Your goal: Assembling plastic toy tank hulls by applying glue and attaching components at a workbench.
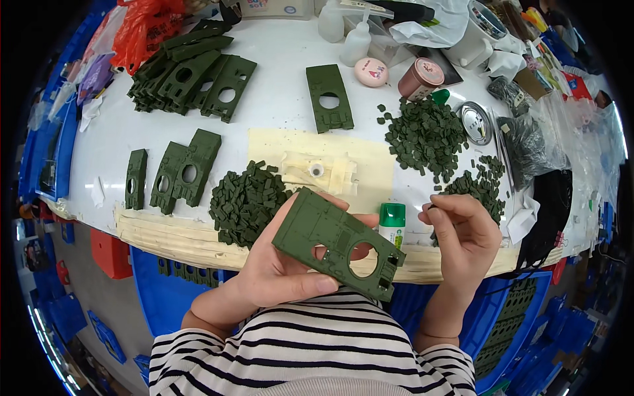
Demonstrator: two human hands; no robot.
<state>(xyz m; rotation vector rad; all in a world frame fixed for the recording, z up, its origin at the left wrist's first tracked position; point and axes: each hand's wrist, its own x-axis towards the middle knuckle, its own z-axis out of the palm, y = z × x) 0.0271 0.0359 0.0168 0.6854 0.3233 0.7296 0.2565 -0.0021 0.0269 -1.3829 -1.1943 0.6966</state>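
My left hand (271,274) is wrapped round a dark green plastic model tank hull top (310,228), tilted above the table's front edge. A large round hole and a smaller opening go through the part. To its right, my right hand (467,239) is raised with thumb and forefinger pinched on a small dark piece (432,206), too small to make out in detail. Between the hands stands a green-capped glue bottle (392,224). Heaps of small green plastic pieces lie beside the left hand (244,201) and behind the right hand (472,188).
Another heap of small pieces (426,135) lies farther back. More hull tops stand at left (175,175), in a stack (178,76) and singly (329,86). Masking tape (277,142) covers the table's middle. Squeeze bottles (356,43), a pink tin (421,79) and plastic bags line the back.
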